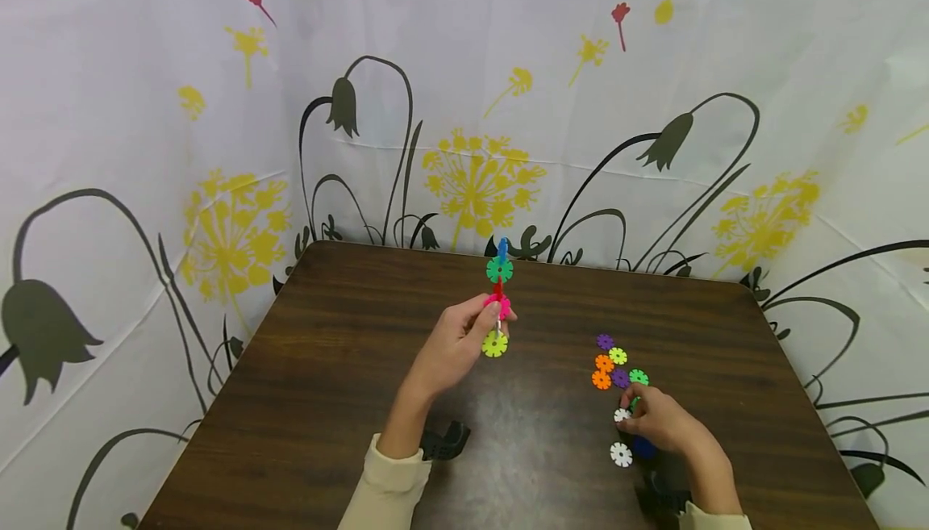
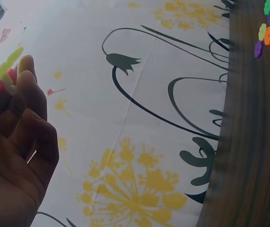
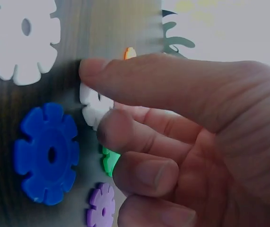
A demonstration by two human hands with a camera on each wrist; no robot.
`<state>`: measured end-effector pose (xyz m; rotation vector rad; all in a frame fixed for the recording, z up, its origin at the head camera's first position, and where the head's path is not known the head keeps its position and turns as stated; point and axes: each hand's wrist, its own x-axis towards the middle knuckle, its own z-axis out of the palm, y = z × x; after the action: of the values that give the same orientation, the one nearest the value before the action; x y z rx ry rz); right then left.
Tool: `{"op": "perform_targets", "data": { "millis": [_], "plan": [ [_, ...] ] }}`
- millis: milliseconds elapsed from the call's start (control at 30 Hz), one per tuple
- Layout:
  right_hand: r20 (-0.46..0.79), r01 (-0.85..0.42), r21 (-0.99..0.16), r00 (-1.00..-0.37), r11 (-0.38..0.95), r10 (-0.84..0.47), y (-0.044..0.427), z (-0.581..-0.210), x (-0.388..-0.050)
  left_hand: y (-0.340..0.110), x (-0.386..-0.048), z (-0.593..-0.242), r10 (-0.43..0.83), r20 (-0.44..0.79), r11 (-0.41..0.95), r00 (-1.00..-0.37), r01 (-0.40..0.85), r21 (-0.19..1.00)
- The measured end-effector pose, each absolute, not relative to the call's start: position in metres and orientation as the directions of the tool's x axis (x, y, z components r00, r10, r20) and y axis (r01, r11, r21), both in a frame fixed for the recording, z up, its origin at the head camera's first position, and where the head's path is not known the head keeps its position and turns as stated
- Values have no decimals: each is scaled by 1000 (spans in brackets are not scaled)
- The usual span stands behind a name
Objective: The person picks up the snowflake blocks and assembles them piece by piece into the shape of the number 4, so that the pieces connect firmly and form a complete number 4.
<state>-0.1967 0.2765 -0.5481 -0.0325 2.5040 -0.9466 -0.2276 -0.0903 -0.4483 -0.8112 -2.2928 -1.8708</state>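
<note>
My left hand (image 1: 453, 344) holds up a column of joined notched discs, pinching it at the pink disc (image 1: 504, 306). Above the fingers are a red, a green (image 1: 499, 269) and a blue disc (image 1: 503, 249); below hangs a yellow-green disc (image 1: 495, 344), with a white one partly hidden by the fingers. Over the table at the right, the thumb and index finger of my right hand (image 1: 664, 421) are at a white disc (image 3: 93, 111). Another white disc (image 1: 620, 455) and a dark blue disc (image 3: 49, 153) lie close by.
Beyond the right hand, loose orange (image 1: 601, 380), purple (image 1: 605, 341), yellow (image 1: 618, 355) and green discs (image 1: 639, 377) lie on the brown wooden table (image 1: 327, 336). A white cloth with printed flowers (image 1: 464, 94) hangs behind the table's back edge.
</note>
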Motion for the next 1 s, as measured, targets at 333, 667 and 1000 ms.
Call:
{"op": "perform_targets", "data": {
  "millis": [333, 667, 1000],
  "plan": [
    [-295, 37, -680, -928, 732, -227, 275, -535, -207, -93, -224, -445, 440, 293, 163, -849, 397, 903],
    [-73, -116, -850, -940, 513, -333, 251, -493, -216, -90, -226, -446, 516, 312, 182, -798, 459, 870],
    [333, -404, -895, -887, 189, -319, 223, -433, -215, -92, -222, -440, 490, 327, 199, -808, 469, 860]
  ]
}}
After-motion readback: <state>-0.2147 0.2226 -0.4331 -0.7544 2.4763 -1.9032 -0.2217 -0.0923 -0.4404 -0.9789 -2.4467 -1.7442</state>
